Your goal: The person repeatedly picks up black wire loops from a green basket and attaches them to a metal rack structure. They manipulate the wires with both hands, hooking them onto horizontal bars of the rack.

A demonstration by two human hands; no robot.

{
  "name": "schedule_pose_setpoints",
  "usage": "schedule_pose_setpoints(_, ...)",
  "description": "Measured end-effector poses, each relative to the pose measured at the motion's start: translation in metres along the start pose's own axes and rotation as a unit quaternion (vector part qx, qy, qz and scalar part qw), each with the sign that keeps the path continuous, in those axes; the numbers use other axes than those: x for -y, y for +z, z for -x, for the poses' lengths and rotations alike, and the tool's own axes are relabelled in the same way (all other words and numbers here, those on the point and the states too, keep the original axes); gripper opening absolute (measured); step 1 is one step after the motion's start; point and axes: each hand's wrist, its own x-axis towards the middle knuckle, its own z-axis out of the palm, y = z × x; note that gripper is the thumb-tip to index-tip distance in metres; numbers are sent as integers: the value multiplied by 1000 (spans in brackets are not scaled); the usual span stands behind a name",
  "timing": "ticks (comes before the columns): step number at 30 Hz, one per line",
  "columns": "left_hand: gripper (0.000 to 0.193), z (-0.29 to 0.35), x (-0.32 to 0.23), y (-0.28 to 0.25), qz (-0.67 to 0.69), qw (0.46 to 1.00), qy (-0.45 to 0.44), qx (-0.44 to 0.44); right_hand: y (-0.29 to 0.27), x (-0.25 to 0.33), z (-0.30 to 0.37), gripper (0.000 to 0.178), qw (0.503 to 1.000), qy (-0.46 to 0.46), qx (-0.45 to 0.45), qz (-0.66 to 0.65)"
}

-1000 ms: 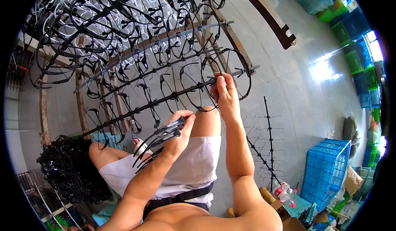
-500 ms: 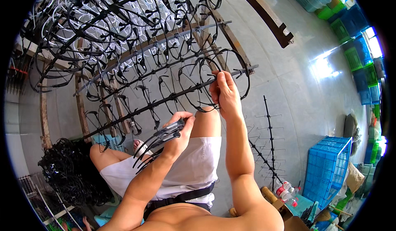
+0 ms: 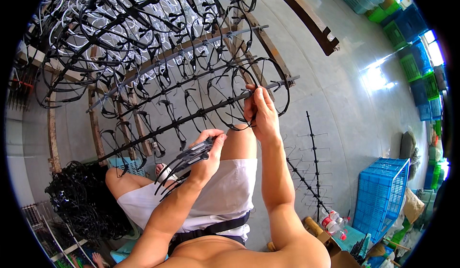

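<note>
My left hand [image 3: 208,155] is closed around a bundle of curved black plastic pieces [image 3: 184,159], whose thin ends fan out over my lap. Ahead and to the right, my right hand [image 3: 261,107] pinches one of the thin curved black pieces [image 3: 233,95] beside a long black rod [image 3: 191,116]. Its fingertips are partly hidden there, so the exact grip is hard to see. Wire prongs stick out along this rod, and several similar black pieces hang from it near my right hand.
Rods full of black and white curved pieces [image 3: 139,19] fill a rusty metal frame [image 3: 266,43] at the upper left. A heap of black pieces [image 3: 79,201] lies at lower left. Pronged rods [image 3: 314,148], a blue crate [image 3: 378,196] and plastic bottles [image 3: 334,224] are on the right.
My right hand has shifted slightly down beside the rod, its fingers still pinched. My left hand keeps the bundle in nearly the same place.
</note>
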Motion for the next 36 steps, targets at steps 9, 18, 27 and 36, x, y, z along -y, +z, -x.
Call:
schedule_pose_setpoints(9, 12, -14, -18, 3, 99, 994, -36, -16, -26, -37, 37, 39, 993, -86, 5, -84)
schedule_pose_setpoints(18, 11, -10, -16, 8, 76, 996, -39, -11, -20, -46, 45, 35, 988, -135, -80, 1)
schedule_pose_setpoints(27, 37, -1, -18, -23, 177, 978, -78, 74, 17, -14, 86, 42, 809, -326, -99, 480)
schedule_pose_setpoints(36, 59, 22, -19, -55, 266, 917, -82, 288, 41, -26, 110, 23, 985, 17, 134, 107)
